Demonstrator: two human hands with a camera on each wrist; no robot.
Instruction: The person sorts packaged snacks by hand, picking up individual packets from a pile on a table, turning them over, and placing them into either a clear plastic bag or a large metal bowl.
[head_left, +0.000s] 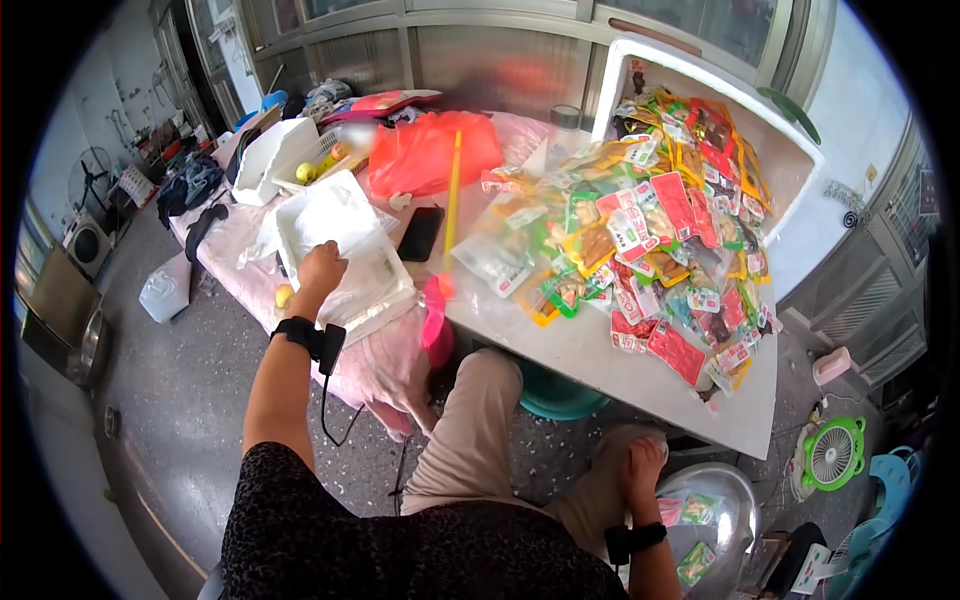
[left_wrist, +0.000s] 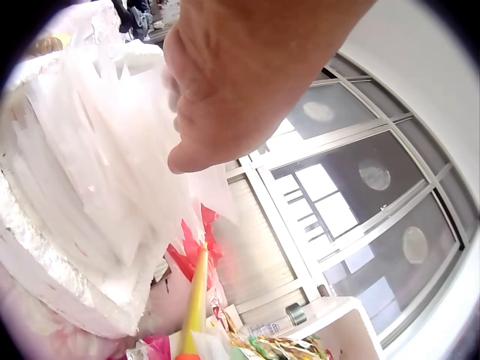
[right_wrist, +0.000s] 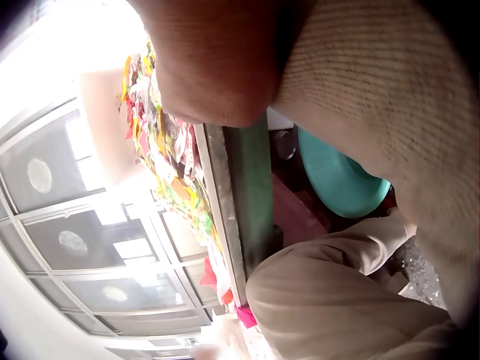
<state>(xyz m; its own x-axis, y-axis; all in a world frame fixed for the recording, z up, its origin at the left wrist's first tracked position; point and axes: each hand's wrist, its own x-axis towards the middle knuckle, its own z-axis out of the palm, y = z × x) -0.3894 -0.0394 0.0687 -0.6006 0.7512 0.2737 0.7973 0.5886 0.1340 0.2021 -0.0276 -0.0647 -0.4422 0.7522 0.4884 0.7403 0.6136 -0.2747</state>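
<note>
My left hand (head_left: 322,268) is over a white foam box (head_left: 388,318) on the left part of the table. Its fingers are curled at the edge of thin translucent plastic bags (left_wrist: 97,142), pinching the plastic; the fingertips are partly hidden in the left wrist view. The bags lie in loose layers inside the box. My right hand (head_left: 643,470) rests on my right knee, fingers loosely bent and holding nothing. A metal basin (head_left: 735,500) with a few small food packets stands below it.
Many colourful snack packets (head_left: 640,230) spill from a large tipped foam box (head_left: 800,160) across the table (head_left: 560,345). A black phone (head_left: 421,234), a yellow stick (head_left: 453,200) and a red plastic bag (head_left: 430,155) lie between. A green fan (head_left: 834,452) is at lower right.
</note>
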